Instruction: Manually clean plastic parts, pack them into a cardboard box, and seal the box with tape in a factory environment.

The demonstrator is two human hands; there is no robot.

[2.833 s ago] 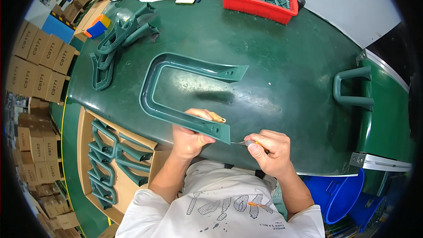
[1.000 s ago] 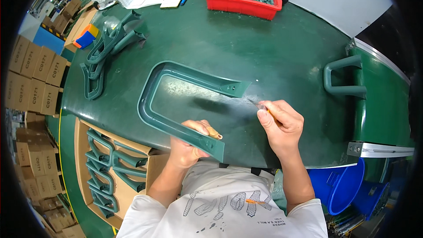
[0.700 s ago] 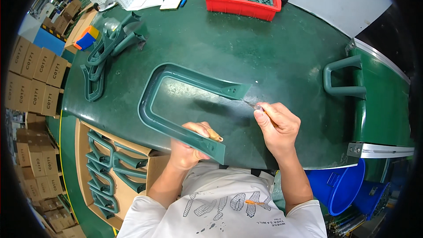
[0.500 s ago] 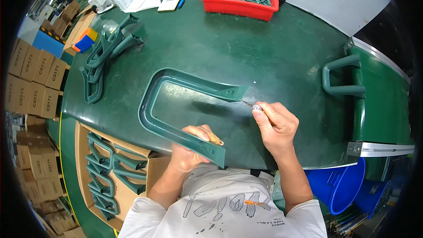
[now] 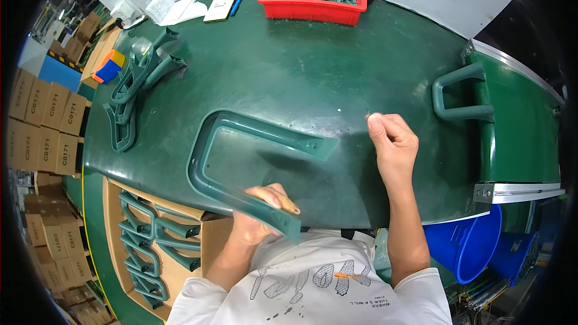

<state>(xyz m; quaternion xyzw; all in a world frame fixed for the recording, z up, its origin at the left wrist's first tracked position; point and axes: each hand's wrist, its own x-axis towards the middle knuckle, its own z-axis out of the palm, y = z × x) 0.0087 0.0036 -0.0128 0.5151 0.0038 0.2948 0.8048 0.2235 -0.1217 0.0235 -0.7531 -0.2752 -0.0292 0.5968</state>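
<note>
My left hand [image 5: 248, 224] grips the lower arm of a U-shaped green plastic handle [image 5: 271, 133], held above the green table with its open end to the right. A tan finger cot [image 5: 289, 204] covers one of my left fingertips. Right of the handle's upper end, and apart from it, my right hand [image 5: 397, 144] is closed around a small pointed knife. Most of the knife is hidden in the fist, and its blade is hard to make out now. Tiny green specks lie on the table between the handle and my right hand.
A red bin [image 5: 313, 13] of green scraps stands at the back. More handles lie at the left [image 5: 123, 114], in an open carton [image 5: 208, 247] at lower left, and one handle [image 5: 442, 99] at the right beside a green conveyor [image 5: 521, 126]. Blue buckets [image 5: 460, 247] stand lower right.
My right hand has drawn the knife away from the handle's upper end, up and to the right. The handle in my left hand has tilted and sits slightly lower in view.
</note>
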